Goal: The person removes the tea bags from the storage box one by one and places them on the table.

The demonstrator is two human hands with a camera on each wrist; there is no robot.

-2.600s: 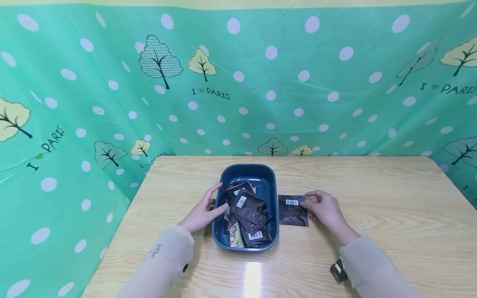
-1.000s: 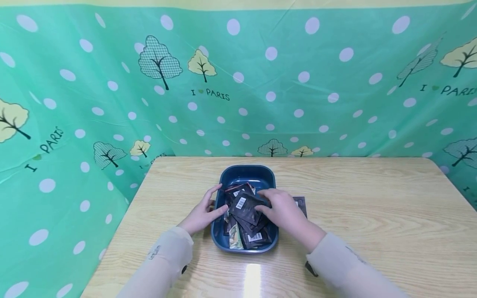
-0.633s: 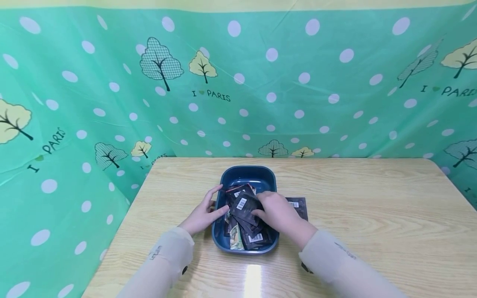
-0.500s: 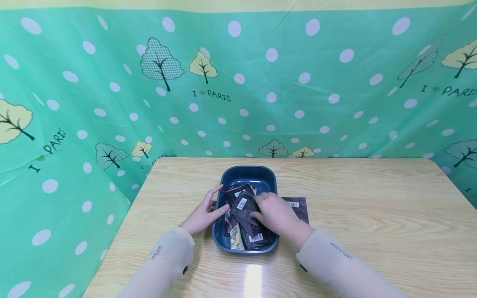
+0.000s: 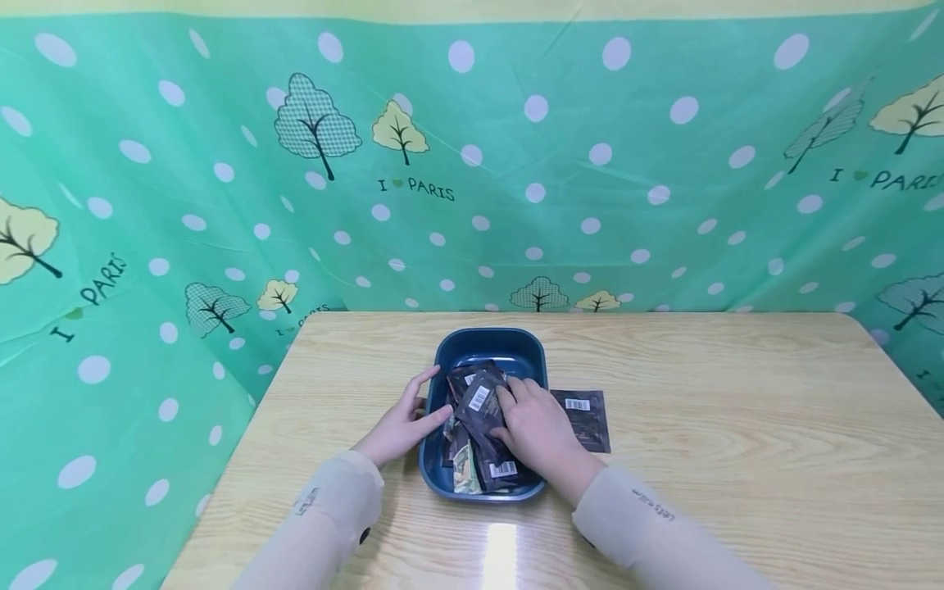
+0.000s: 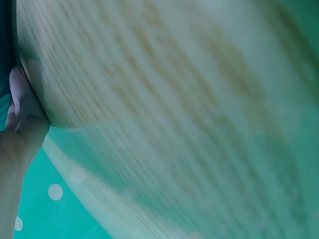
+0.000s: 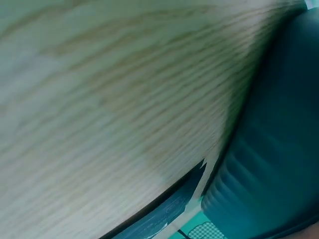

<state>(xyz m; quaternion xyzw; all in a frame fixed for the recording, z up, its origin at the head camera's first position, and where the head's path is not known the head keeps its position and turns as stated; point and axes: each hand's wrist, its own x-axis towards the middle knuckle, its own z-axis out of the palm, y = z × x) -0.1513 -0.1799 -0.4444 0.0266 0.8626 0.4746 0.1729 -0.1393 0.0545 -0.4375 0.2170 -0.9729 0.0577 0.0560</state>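
Note:
A dark blue plastic tub [image 5: 492, 334] stands on the table, part-filled with flat black sachets [image 5: 483, 401] bearing white barcode labels. A green patterned sachet [image 5: 465, 471] shows near its front left. My left hand [image 5: 401, 422] holds the tub's left side, thumb over the rim and other fingers against the outer wall; the left wrist view shows these fingers [image 6: 25, 99]. My right hand [image 5: 542, 426] reaches over the right rim and grips black sachets in the pile; its fingertips are partly hidden among them. Another black sachet [image 5: 590, 422] lies flat beside the tub on the right.
The wood-grain table [image 5: 737, 426] stretches well to the right of the tub. A green polka-dot cloth [image 5: 472, 205] hangs behind and to the left. In the right wrist view the tub's outer wall [image 7: 274, 159] fills the right side.
My right hand has let go of the sachet on the table, moved left into the tub and taken hold of sachets there, which have shifted and bent. The left hand has stayed in place.

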